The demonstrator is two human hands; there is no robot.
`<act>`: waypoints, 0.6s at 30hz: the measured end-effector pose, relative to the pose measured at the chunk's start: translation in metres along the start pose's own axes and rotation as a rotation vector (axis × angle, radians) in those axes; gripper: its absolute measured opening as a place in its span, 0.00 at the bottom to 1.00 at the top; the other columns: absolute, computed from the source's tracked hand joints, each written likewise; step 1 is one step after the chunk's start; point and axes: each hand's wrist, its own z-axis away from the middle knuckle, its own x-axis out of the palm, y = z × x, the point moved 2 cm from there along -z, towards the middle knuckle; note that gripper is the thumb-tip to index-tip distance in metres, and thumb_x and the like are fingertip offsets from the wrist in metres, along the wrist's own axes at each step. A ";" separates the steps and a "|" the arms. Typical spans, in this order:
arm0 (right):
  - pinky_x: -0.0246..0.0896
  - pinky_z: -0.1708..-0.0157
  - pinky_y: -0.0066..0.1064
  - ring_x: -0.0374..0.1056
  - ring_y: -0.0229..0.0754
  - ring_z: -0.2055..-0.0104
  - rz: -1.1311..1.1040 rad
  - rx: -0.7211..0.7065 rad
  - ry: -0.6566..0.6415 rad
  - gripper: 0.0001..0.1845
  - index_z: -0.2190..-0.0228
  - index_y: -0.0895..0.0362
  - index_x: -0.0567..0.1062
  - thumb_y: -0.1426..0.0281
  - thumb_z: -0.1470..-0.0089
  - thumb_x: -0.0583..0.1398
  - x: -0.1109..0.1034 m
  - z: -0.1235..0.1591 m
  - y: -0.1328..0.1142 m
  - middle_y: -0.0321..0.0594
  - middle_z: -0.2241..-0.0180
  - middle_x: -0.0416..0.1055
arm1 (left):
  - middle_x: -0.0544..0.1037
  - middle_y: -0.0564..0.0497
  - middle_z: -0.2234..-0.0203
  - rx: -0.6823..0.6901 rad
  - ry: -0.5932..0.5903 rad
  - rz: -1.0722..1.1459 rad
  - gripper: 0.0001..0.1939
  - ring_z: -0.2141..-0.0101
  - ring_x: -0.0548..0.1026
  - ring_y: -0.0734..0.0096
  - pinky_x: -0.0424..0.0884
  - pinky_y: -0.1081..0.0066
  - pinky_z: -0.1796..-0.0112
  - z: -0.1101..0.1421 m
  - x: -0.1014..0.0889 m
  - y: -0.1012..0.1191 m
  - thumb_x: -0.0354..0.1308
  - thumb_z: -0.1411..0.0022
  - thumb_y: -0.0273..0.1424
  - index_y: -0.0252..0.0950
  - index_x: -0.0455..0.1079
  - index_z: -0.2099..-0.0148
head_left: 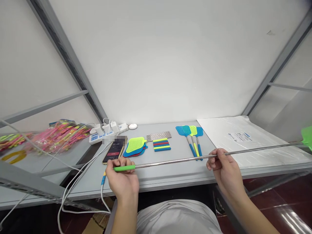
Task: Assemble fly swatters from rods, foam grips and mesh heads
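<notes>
Over a grey tabletop (158,177), a green-headed plastic-and-metal fly swatter (180,160) is held, its green handle (124,168) clasped by the left hand (125,178), its silver shaft (168,162) pinched by the right hand (226,169); likely light and bendable, best gripped by the handle.

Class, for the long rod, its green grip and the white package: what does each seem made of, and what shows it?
Long rod: polished metal, probably steel, judging by its silvery shine. Green grip: apparently smooth plastic, evenly coloured; rubber or foam is possible. White package: seemingly wrapped in thin, slightly glossy plastic film, given its wrinkles and pale glints; its contents are hidden.
</notes>
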 end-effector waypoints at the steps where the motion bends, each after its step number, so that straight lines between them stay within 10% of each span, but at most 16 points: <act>1: 0.59 0.78 0.27 0.58 0.33 0.77 0.001 -0.002 0.004 0.12 0.72 0.55 0.73 0.60 0.44 0.62 0.000 0.000 -0.001 0.33 0.78 0.63 | 0.55 0.60 0.81 0.004 0.015 0.012 0.15 0.84 0.53 0.79 0.51 0.74 0.83 -0.001 -0.001 0.001 0.54 0.38 0.36 0.38 0.55 0.73; 13: 0.58 0.78 0.26 0.57 0.33 0.76 -0.028 -0.038 0.028 0.10 0.72 0.54 0.73 0.61 0.46 0.65 -0.005 -0.001 0.001 0.34 0.72 0.65 | 0.52 0.60 0.82 0.005 0.043 -0.037 0.19 0.83 0.51 0.80 0.49 0.74 0.82 0.010 0.002 -0.015 0.53 0.37 0.37 0.38 0.49 0.75; 18: 0.62 0.74 0.29 0.61 0.35 0.75 0.057 0.040 -0.145 0.08 0.70 0.53 0.76 0.62 0.45 0.64 0.008 0.012 0.018 0.35 0.75 0.67 | 0.57 0.58 0.81 -0.123 -0.048 -0.096 0.17 0.83 0.55 0.79 0.51 0.74 0.81 0.039 0.011 -0.044 0.50 0.34 0.36 0.37 0.55 0.75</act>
